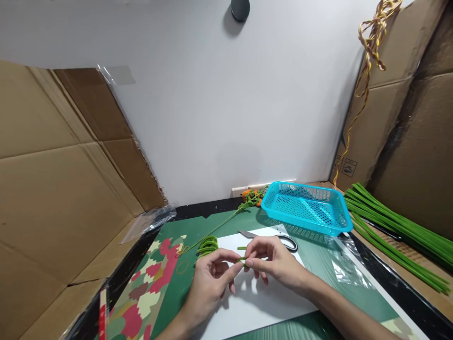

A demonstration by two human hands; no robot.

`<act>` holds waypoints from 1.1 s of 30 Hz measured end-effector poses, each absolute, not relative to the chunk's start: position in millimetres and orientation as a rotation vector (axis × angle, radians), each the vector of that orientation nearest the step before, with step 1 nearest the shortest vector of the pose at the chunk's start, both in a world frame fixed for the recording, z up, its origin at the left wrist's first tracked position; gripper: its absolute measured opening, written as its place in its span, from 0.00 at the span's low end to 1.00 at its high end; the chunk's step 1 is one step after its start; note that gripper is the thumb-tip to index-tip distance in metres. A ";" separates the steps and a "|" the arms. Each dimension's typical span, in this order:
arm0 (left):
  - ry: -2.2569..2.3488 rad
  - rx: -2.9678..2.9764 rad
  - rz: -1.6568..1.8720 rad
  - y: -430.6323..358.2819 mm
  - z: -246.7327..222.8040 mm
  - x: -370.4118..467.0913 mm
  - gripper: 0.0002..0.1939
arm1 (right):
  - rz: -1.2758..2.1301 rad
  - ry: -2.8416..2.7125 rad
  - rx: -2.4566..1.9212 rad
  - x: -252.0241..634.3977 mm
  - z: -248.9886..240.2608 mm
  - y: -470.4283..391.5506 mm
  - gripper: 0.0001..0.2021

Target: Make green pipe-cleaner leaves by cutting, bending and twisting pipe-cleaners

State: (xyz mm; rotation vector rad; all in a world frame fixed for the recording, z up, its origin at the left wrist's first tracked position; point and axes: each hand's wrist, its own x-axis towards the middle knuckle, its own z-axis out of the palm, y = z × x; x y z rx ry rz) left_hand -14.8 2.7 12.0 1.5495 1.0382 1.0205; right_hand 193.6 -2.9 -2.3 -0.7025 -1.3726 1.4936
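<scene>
My left hand [212, 278] and my right hand [274, 262] meet over a white sheet [255, 304]. Between their fingertips is a short piece of green pipe cleaner [241, 259], pinched from both sides. Fingers cover most of it. Just beyond lies another short green piece [242, 248] on the sheet. Scissors [290, 243] with dark handles rest behind my right hand, partly hidden by it. Beside my left hand, several bent green pipe cleaners [208, 244] lie in a bunch.
A blue perforated basket [304, 222] stands at the back right. Long green pipe cleaners [399, 222] lie on the right. An orange flower with a green stem [226, 219] stretches across the back. Cardboard panels [71, 137] flank both sides. Clear plastic [350, 269] lies right of the sheet.
</scene>
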 end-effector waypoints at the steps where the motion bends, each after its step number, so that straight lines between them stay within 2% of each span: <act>1: 1.055 1.542 1.023 3.1 12.0 -14.5 0.17 | 1.477 -1.381 -0.713 193.6 -2.4 -3.3 0.17; 4: 1.083 1.525 1.032 4.3 11.9 -13.9 0.20 | 1.368 -1.431 -0.767 193.4 -2.3 -5.1 0.13; 8: 1.091 1.525 1.016 5.7 10.2 -15.4 0.22 | 1.013 -1.631 -0.861 192.3 -1.6 -8.5 0.03; 17: 1.082 1.478 0.965 12.4 1.5 -15.0 0.23 | 0.590 -1.823 -0.813 191.4 -11.0 -13.3 0.09; 29: 0.980 1.540 0.773 2.7 5.3 -15.0 0.20 | 0.523 -1.909 -0.889 195.9 -14.6 -13.7 0.14; 33: 0.956 1.537 0.762 3.4 4.8 -15.4 0.20 | 0.499 -1.956 -0.936 196.0 -16.0 -12.4 0.13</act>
